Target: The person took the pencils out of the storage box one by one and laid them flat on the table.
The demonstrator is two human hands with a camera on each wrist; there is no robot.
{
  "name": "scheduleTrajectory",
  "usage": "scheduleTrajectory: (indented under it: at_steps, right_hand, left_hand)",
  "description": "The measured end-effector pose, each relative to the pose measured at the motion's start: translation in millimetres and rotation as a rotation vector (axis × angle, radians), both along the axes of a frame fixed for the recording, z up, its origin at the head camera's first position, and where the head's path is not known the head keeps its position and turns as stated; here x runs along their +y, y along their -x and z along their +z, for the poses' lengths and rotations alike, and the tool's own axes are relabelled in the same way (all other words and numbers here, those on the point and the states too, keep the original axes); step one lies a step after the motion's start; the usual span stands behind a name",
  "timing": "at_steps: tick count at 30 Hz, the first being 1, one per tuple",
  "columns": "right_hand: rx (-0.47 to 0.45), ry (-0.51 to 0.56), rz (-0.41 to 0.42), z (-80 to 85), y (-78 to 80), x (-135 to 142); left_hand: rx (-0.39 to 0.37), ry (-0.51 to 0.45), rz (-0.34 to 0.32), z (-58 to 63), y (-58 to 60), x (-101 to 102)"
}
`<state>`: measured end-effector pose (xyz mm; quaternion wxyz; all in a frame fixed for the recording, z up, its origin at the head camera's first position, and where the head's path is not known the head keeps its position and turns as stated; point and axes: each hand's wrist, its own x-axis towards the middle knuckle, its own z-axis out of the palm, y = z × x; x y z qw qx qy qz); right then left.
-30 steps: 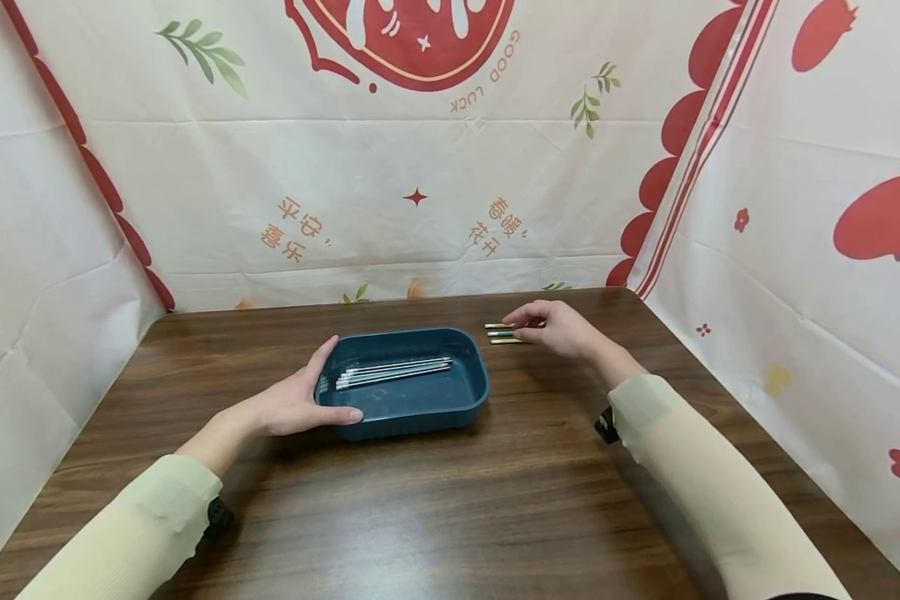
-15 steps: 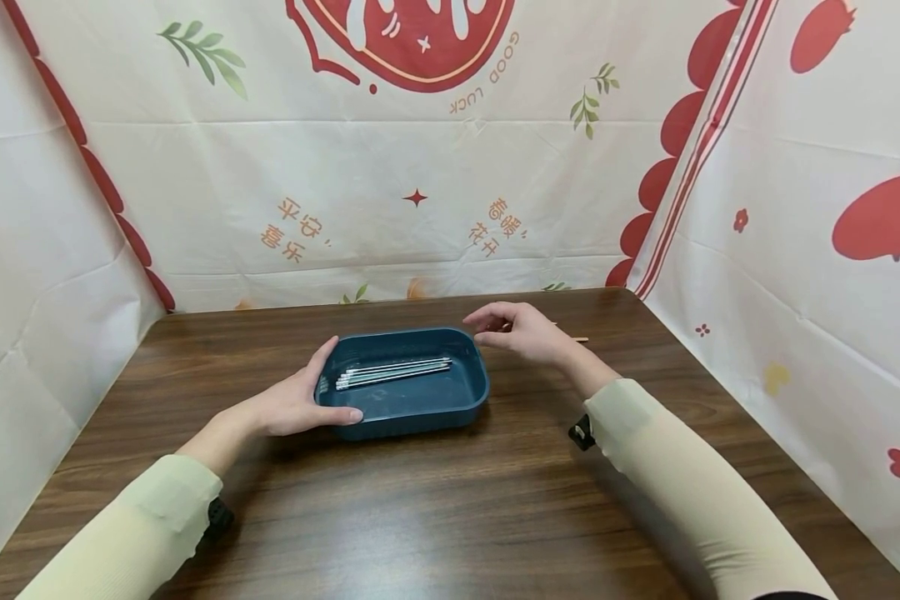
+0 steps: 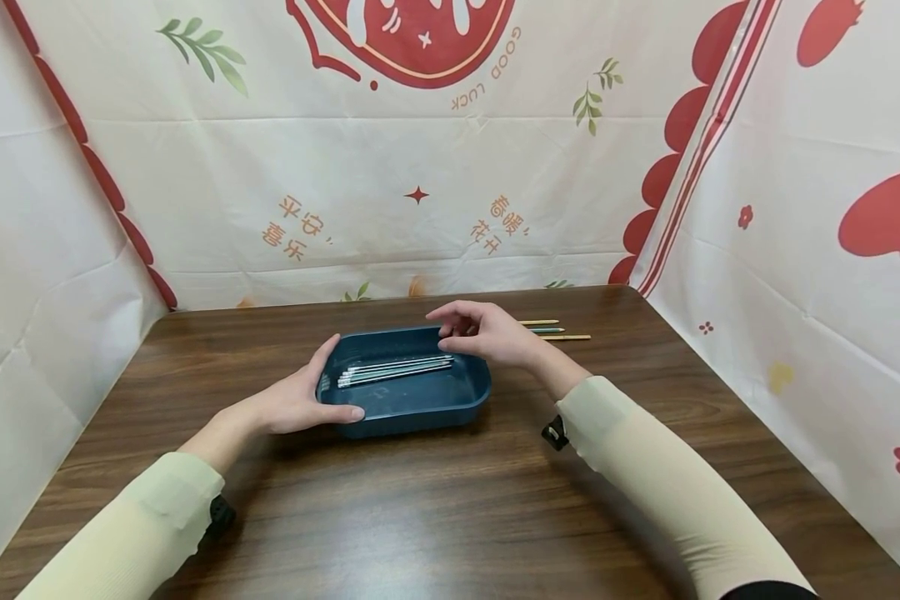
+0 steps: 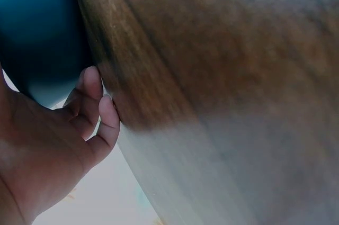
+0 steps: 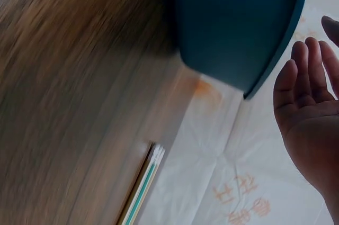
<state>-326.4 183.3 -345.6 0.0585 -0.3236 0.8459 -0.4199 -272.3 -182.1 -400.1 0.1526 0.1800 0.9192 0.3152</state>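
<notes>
A dark blue plastic box (image 3: 420,423) stands on the table with several thin pencils (image 3: 390,372) lying side by side in it. My left hand (image 3: 292,406) grips its left end, thumb over the near wall and index finger up at the far corner. Above the box's far right corner hovers my right hand (image 3: 489,335), fingers loosely bent. In the right wrist view nothing shows between the fingers of that hand (image 5: 312,114). Just right of the hand, 3 more pencils (image 3: 566,337) lie on the tabletop, partly hidden by it; their white ends (image 5: 157,152) show in the right wrist view.
The brown wooden table (image 3: 420,508) ends at a printed white cloth (image 3: 390,167) hung behind it and along both sides. A dark wrist camera (image 3: 555,433) sits under the right cuff, another dark device (image 3: 221,515) under the left.
My right hand has moved left from over the loose pencils to above the box's far right corner, uncovering the pencils' right ends. The left hand and the box have stayed in place.
</notes>
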Motion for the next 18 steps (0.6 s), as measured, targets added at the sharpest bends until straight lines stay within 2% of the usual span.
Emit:
scheduleTrajectory:
  at_steps: [5,18]
  right_hand:
    - [0.001,0.006,0.053,-3.1,-0.1,-16.0]
    - [-0.048,-0.023,0.110,-16.9,0.0,-55.2]
  left_hand:
    - [-0.006,-0.002,0.004,0.0,0.7,-0.4]
    - [-0.010,0.001,0.003,0.7,0.2,1.0]
